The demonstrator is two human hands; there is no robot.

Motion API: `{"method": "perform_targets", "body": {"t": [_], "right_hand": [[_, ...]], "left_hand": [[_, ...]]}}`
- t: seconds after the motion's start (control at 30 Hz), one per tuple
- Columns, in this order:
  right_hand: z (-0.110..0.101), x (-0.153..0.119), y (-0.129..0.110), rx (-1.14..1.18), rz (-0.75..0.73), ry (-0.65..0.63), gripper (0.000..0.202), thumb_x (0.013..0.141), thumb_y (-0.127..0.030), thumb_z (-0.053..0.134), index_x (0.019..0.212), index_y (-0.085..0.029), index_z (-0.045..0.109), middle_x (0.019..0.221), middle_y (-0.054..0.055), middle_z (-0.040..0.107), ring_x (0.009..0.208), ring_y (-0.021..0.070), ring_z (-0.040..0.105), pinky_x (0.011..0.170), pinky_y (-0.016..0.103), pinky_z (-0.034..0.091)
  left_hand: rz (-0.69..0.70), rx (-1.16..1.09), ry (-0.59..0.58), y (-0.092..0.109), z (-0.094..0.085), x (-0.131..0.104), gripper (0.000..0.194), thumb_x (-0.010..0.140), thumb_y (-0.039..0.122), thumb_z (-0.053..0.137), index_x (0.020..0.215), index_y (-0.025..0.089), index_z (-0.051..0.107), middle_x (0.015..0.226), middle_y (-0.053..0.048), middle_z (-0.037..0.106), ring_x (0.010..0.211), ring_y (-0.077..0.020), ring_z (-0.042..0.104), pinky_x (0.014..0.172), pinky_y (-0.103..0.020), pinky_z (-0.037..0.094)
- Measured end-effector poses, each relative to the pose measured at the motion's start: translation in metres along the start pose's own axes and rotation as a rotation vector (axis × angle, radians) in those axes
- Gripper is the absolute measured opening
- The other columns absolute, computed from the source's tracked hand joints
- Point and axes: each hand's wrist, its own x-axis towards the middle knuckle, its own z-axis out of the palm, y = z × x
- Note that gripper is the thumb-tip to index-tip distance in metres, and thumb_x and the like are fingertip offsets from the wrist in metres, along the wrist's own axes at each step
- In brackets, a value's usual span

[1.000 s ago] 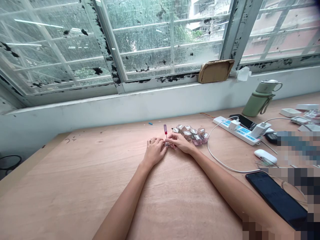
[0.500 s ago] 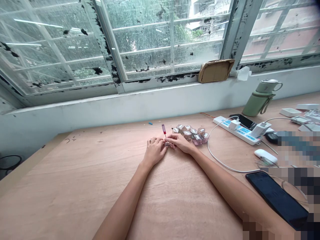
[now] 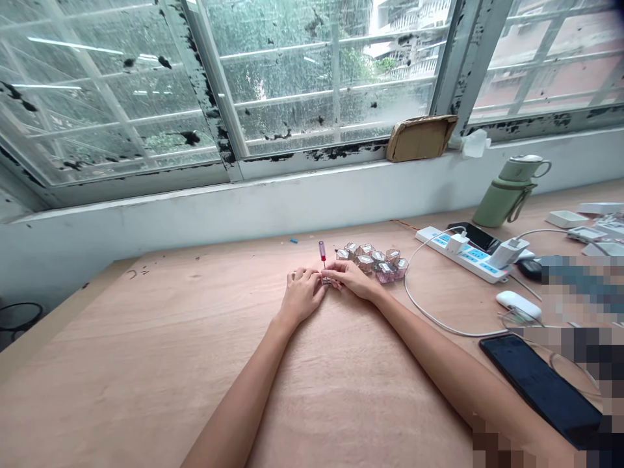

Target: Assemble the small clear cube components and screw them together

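A small screwdriver with a clear purple and red handle stands nearly upright, handle up. My right hand pinches its thin shaft between thumb and fingers. Below the shaft, a small metallic piece shows between my two hands; its kind is too small to make out. My left hand rests on the table with bent fingers closed against that piece, and its fingertips are partly hidden. Just beyond my right hand sit several clear hexagonal boxes with white labels.
A white power strip with chargers and a looping cable lies to the right. Near my right forearm are a black phone and a white case. A green bottle stands behind. A blue bit lies near the wall.
The screwdriver's handle has tipped slightly to the right and is more upright. Both hands stay in nearly the same place.
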Motion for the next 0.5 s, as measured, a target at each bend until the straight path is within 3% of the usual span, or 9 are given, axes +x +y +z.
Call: {"method": "perform_targets", "body": {"t": [0.5], "right_hand": [[-0.0023,0.0009,0.0033,-0.036,-0.008,-0.011,0.036,0.087,-0.054,0.068,0.09,-0.018,0.072,0.058,-0.004,0.051,0.056,0.013,0.045,0.057,0.028,0.038]], "left_hand": [[0.004,0.004,-0.002,-0.0005,0.0011,0.0,0.026,0.102,0.039,0.049,0.117,0.024,0.064,0.127,-0.007,0.066,0.123,-0.0273,0.052,0.1,-0.046,0.036]]}}
